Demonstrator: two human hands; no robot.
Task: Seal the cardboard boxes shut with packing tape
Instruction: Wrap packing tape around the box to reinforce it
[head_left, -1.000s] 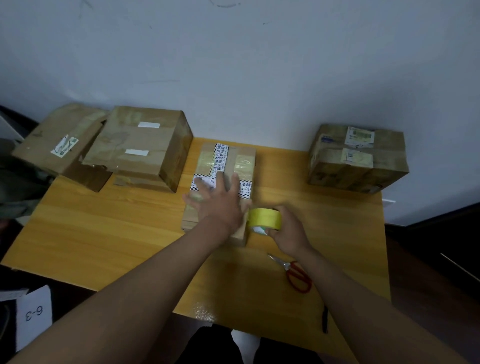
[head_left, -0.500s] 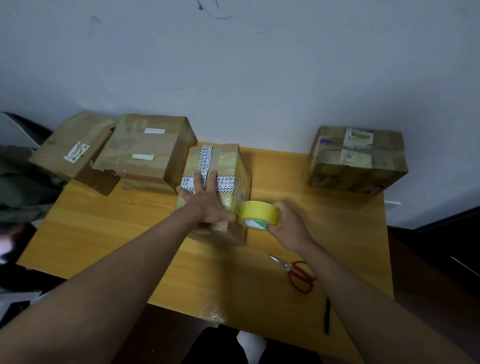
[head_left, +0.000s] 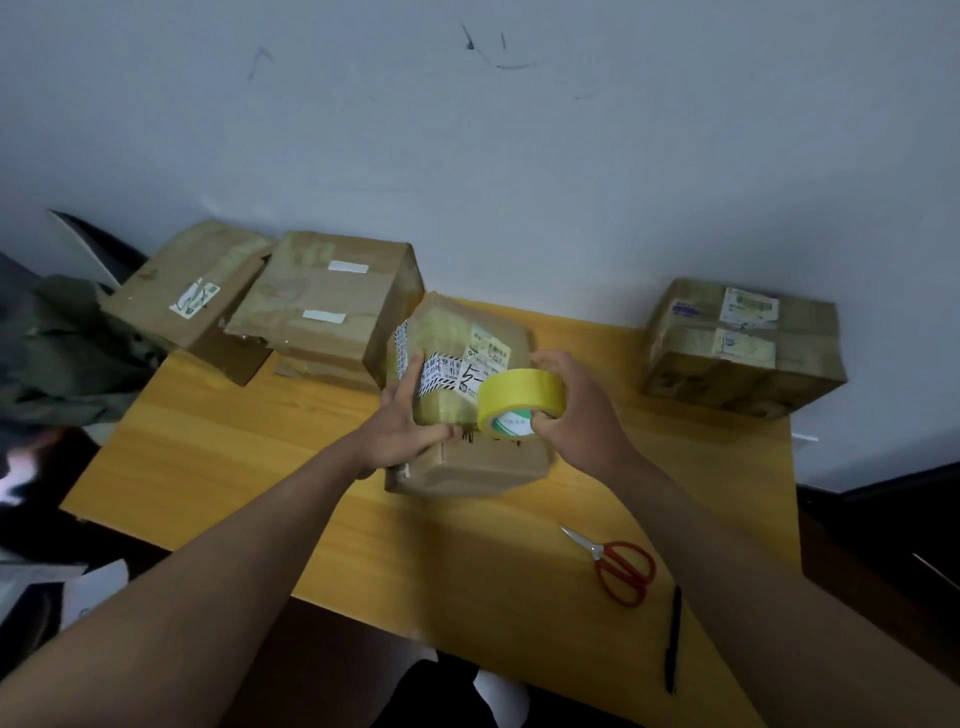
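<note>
Yellow packing tape roll (head_left: 519, 402) sits in the right hand (head_left: 582, 415), whose fingers curl over the top of the roll while the thumb hooks into its core. That roll is held against the near top edge of the middle cardboard box (head_left: 467, 395), which stands tilted near the centre of the wooden counter (head_left: 234, 467), its far end raised. The left hand (head_left: 408, 421) steadies this box on its left side, fingers straight along the side and thumb pressed across the taped top.

Two more cardboard boxes lie at the far left corner: one with white strips (head_left: 332, 306) just beside the middle box, and a flatter one (head_left: 192, 291) overhanging the left edge. A fourth box with labels (head_left: 737, 348) stands at the far right corner. Red-handled scissors (head_left: 618, 566) and a black pen (head_left: 674, 639) lie near the right front edge.
</note>
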